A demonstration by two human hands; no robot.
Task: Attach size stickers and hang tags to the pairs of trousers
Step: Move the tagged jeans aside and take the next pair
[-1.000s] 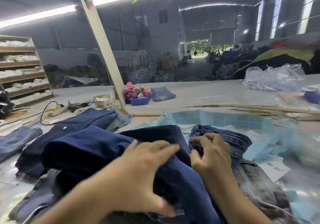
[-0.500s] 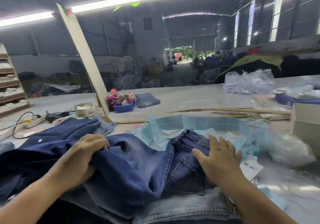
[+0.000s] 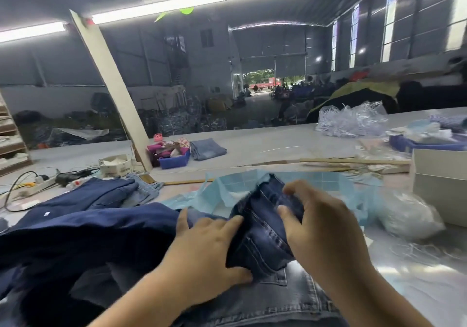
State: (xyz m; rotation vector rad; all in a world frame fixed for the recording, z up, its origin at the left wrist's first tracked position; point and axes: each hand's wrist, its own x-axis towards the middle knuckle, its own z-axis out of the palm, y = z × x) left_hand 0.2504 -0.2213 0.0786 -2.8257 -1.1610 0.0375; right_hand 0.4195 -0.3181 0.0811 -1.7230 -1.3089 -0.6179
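**Gathering the waistband before tagging**

We have the dark blue jeans (image 3: 262, 228) bunched between both hands at the middle of the table, on top of a paler grey-washed pair (image 3: 285, 299). Our right hand (image 3: 318, 228) curls its fingers and thumb round the upper fold of the denim, pinching it; our left hand (image 3: 209, 248) lies with fairly straight fingers pressed against the fold's near side, steadying it rather than gripping.

To do this well, we judge that the waistband should be turned out flat, so that a tag or sticker meets a smooth, single layer; the left hand should hold the bulk down while the right opens the fold.

The light blue sticker sheets (image 3: 326, 182) lie just behind the jeans, within easy reach. A clear plastic bag (image 3: 409, 215) sits to the right, with a white box (image 3: 439, 182) beyond it, so room there is tight. To the left another navy pair (image 3: 83, 200) covers the table (image 3: 265, 149); the open surface lies farther back.
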